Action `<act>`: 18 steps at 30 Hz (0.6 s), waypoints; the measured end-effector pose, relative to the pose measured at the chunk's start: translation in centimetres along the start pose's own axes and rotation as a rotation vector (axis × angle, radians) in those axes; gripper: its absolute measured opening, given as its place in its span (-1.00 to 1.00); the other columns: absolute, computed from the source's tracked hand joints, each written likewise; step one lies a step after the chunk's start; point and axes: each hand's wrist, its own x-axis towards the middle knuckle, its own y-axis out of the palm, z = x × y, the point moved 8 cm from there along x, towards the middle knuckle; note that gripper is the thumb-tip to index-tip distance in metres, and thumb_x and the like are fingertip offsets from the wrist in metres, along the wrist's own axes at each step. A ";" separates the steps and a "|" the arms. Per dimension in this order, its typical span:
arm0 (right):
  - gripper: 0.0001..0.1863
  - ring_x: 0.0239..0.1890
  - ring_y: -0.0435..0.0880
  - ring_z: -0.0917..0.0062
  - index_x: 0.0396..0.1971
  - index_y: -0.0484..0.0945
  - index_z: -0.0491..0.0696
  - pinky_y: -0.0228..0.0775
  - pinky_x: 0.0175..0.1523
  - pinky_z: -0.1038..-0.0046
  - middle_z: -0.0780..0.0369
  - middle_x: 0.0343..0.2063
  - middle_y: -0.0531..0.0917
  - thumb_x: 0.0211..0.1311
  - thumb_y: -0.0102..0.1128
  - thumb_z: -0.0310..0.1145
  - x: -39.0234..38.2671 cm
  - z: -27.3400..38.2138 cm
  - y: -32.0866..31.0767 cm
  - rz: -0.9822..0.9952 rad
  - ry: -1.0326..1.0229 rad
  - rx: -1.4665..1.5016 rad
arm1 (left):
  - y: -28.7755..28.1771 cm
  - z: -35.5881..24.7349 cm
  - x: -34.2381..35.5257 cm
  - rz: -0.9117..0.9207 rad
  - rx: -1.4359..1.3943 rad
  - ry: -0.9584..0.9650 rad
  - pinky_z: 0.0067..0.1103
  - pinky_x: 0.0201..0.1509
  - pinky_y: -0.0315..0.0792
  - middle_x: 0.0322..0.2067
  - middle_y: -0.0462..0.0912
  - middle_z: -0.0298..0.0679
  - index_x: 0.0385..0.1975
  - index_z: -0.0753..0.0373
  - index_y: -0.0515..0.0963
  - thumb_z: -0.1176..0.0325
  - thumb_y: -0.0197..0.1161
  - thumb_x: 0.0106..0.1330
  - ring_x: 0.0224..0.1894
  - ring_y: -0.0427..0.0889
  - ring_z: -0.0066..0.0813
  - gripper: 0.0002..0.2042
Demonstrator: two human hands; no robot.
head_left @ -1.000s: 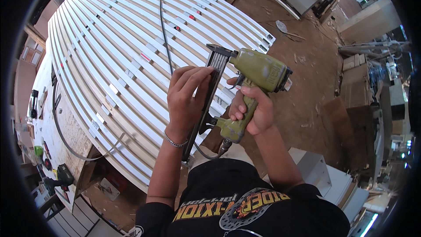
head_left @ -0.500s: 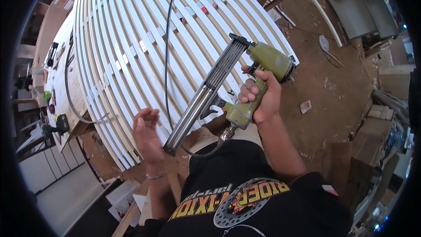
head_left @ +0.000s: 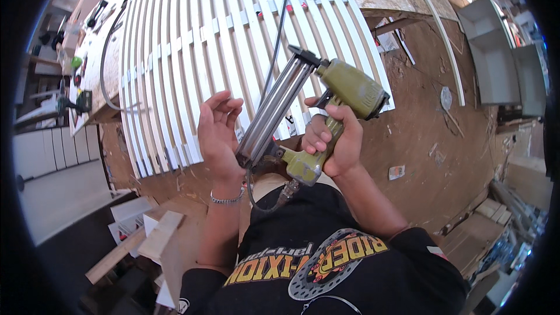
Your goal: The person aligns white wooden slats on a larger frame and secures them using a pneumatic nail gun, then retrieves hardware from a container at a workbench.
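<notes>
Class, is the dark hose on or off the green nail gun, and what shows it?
On: a metal coupling joins the hose to the nail gun's lower end, below the right hand.

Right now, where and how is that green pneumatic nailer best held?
The green pneumatic nailer is probably best gripped by its slim handle, from the right: the magazine runs along the left, leaving the handle's right side accessible, and the right hand wraps around it there.
</notes>
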 end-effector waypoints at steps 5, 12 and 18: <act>-0.51 -0.73 0.34 0.59 0.03 0.46 -0.26 0.36 -0.51 0.41 0.38 -0.78 0.27 0.30 0.01 -0.15 -1.5 1.1 3.0 0.143 -0.094 -0.165 | 0.5 -0.7 -0.2 0.048 -0.109 0.074 -0.47 0.24 0.37 -0.11 0.64 -0.18 0.00 0.35 0.55 0.03 -0.23 0.64 0.00 0.59 -0.45 -0.50; -0.44 -0.62 0.37 0.62 0.10 0.50 -0.33 0.33 -0.44 0.51 0.32 -0.64 0.36 0.30 0.14 -0.15 -4.8 9.5 10.0 -0.068 -0.543 -1.094 | -8.6 -8.8 -1.2 0.002 0.143 0.463 -0.43 0.21 0.43 -0.06 0.67 -0.16 0.08 0.37 0.51 0.06 -0.11 0.62 -0.01 0.64 -0.37 -0.54; -0.40 -0.14 0.73 0.37 0.07 0.64 -0.18 0.53 -0.02 0.34 0.10 -0.11 0.74 0.31 0.21 0.06 -10.6 22.7 16.7 0.464 -1.526 -2.190 | -23.9 2.4 -8.8 -0.623 0.088 0.016 -0.58 -0.16 0.48 -0.44 0.66 -0.29 -0.29 0.26 0.61 0.39 0.19 0.41 -0.36 0.55 -0.58 -0.89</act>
